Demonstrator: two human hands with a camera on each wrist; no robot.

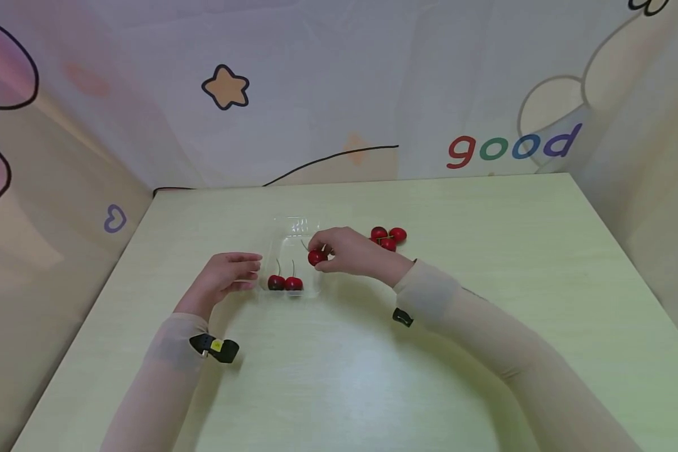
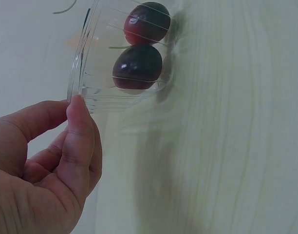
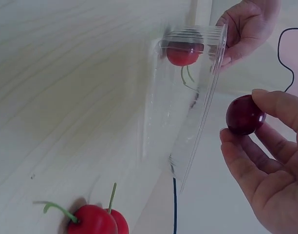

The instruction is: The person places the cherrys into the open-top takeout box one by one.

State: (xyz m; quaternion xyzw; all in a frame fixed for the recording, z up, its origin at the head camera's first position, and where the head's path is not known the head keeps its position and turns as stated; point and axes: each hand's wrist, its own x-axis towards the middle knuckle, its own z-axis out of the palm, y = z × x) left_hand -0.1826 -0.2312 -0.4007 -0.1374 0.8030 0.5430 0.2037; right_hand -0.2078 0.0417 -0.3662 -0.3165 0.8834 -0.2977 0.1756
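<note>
My right hand (image 1: 351, 252) pinches a dark red cherry (image 3: 245, 115) between thumb and fingertips, over the right side of a clear plastic box (image 1: 291, 250). In the right wrist view the cherry is just outside the rim. On the left, my left hand (image 1: 226, 275) holds the box's rim, thumb and a finger at its edge in the left wrist view. Two cherries (image 1: 294, 284) with green stems lie side by side at the near end of the box. Beyond my right wrist, a small group of red cherries (image 1: 397, 235) is on the table, partly hidden by the hand.
The box stands on a pale wood-grain table (image 1: 328, 376). A printed cloth (image 1: 328, 81) with a star and the word "good" hangs behind it and along both sides. Each sleeve carries a small black wrist camera (image 1: 217, 348).
</note>
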